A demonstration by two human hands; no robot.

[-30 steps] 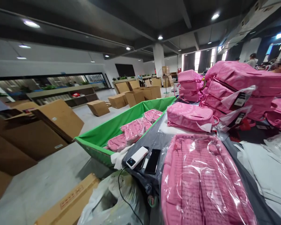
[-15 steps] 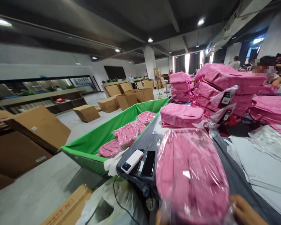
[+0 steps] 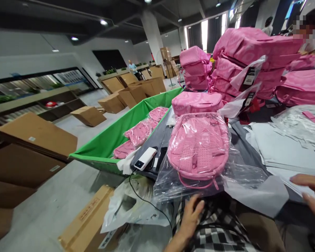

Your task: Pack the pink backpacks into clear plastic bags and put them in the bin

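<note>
A pink backpack lies on the table inside a clear plastic bag whose open end hangs over the near edge. My left hand is just below that open end, fingers stretched out, holding nothing. My right hand enters from the right edge with fingers spread flat over the table, near a stack of flat plastic bags. A white power bank and a black phone lie left of the backpack.
A green bin holds several bagged pink backpacks. Piles of unbagged pink backpacks stand at the back. Cardboard boxes stand on the floor, one near me. Another person is at the far right.
The view dropped down. The bagged backpack has slid away from me up the table. Both hands have left the bag; the left is now below its open end, the right out at the right edge.
</note>
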